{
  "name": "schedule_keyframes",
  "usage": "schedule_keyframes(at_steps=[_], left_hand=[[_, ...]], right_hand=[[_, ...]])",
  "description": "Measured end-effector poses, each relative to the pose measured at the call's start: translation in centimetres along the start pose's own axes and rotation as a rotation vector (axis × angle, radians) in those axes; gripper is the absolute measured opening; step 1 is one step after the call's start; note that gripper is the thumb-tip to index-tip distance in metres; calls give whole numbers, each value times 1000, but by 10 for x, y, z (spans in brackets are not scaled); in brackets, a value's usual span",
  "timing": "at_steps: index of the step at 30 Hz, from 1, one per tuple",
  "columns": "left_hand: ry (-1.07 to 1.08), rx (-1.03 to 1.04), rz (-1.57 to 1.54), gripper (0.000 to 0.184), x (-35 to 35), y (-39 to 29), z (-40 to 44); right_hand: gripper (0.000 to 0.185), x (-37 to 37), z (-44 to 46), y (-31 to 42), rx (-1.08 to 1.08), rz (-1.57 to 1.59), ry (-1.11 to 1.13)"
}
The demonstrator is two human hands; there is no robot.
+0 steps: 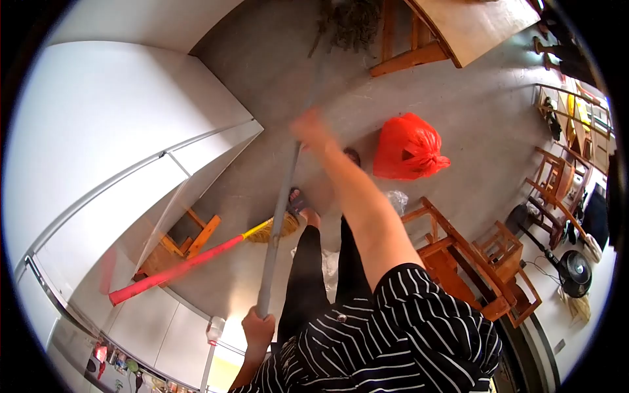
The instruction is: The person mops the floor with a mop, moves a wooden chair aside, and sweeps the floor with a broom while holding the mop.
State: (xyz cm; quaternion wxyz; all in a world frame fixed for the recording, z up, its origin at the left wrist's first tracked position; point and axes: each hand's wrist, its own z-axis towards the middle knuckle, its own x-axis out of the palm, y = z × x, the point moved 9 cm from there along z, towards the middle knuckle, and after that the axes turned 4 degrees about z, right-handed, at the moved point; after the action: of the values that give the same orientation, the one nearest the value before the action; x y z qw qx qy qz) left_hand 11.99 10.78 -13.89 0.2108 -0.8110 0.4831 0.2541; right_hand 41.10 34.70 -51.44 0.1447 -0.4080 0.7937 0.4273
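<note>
Grey pole held two-handed, left of red bag

White cabinet: far left of bag. Wooden chair: near side of bag, slightly right. Pole: slants along bag's left side. Broom, red-and-yellow handle: left of bag, bristles partly behind pole; contact cannot be told. Dark stringy bundle: on floor beyond bag, to its left. Left hand, near side of bag: grip closed round pole's near end. Right hand, just left of bag, blurred: grip wrapped on pole higher up.

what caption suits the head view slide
Left hand and right hand hold a grey pole, red bag on the floor.
</note>
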Motion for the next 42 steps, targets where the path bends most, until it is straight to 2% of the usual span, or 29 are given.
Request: schedule_keyframes(at_steps=[2, 3, 4, 5, 6, 7, 8, 10, 11, 13, 15, 20, 24, 25, 27, 28, 29, 30, 31, 32, 33, 34, 35, 36, 37, 38, 39, 41, 42], left_hand=[[69, -168, 130, 23, 0, 50, -20], [120, -223, 285, 25, 6, 95, -32], [262, -279, 410, 27, 18, 150, -50], [534, -264, 511, 36, 37, 191, -71], [610, -302, 552, 35, 40, 218, -92], [609, -338, 558, 35, 37, 233, -108], [608, -388, 567, 34, 31, 248, -124], [596, -450, 574, 33, 20, 264, -142], [595, -479, 575, 32, 14, 268, -150], [595, -523, 571, 31, 4, 278, -163], [591, -556, 563, 30, -4, 284, -170], [578, -577, 541, 28, -2, 283, -174], [563, -468, 523, 27, 5, 269, -157], [550, -395, 509, 27, 11, 260, -144], [473, -149, 483, 27, 31, 232, -102], [403, -20, 422, 27, 41, 212, -80], [299, 107, 189, 29, 37, 143, -55], [263, -93, 63, 29, 27, 79, -34], [290, -90, 71, 26, 31, 46, -15], [242, -99, 7, 25, 16, -13, -6], [114, 79, -105, 19, 20, -23, 5], [149, 47, -123, 24, 16, -41, 7], [186, 17, -141, 29, 8, -59, 9], [154, 0, -166, 28, 1, -55, 8], [120, -19, -191, 27, -8, -50, 9], [184, -165, -210, 26, -10, -35, 2], [129, -151, -198, 27, -19, -26, -6], [120, -244, -152, 26, -8, 22, -27], [147, -299, -182, 25, 4, 40, -39]], right_hand=[[53, 15, -29, 24, 120, 281, -43], [53, 26, -86, 38, 403, 929, -147], [49, 39, -117, 64, 413, 917, -169], [44, 45, -153, 93, 363, 836, -200], [44, 72, -181, 112, 304, 827, -201], [44, 99, -210, 131, 245, 819, -203], [44, 120, -248, 148, 310, 804, -169], [47, 199, -308, 183, 359, 892, 178], [47, 215, -334, 205, 247, 741, 208], [47, 197, -381, 229, 379, 852, 275], [48, 206, -394, 239, 389, 887, 299], [44, 168, -345, 215, 489, 1021, 158], [46, 115, -249, 169, 375, 852, -57], [47, 97, -218, 157, 233, 691, -176], [47, 74, -149, 115, 167, 597, -157], [42, 20, -133, 92, 239, 573, -317], [41, 1, -105, 71, 305, 690, -56], [31, -6, -66, 61, -76, 222, -161], [23, 38, -4, -12, 217, 365, -640], [20, -15, -5, -2, 21, 100, -523], [18, -71, -14, 9, -195, -147, -449], [19, -102, -19, 5, -92, -120, -514], [18, -116, -17, -10, 124, 266, -449], [17, -113, -15, -23, 339, 648, -369], [19, -115, -16, -16, 450, 675, -502], [23, -112, -17, -12, 552, 708, -643], [35, -95, -13, 16, 529, 368, -993], [51, -70, -10, 51, 368, 113, -1071], [53, -45, -1, 60, 252, 211, -819]])
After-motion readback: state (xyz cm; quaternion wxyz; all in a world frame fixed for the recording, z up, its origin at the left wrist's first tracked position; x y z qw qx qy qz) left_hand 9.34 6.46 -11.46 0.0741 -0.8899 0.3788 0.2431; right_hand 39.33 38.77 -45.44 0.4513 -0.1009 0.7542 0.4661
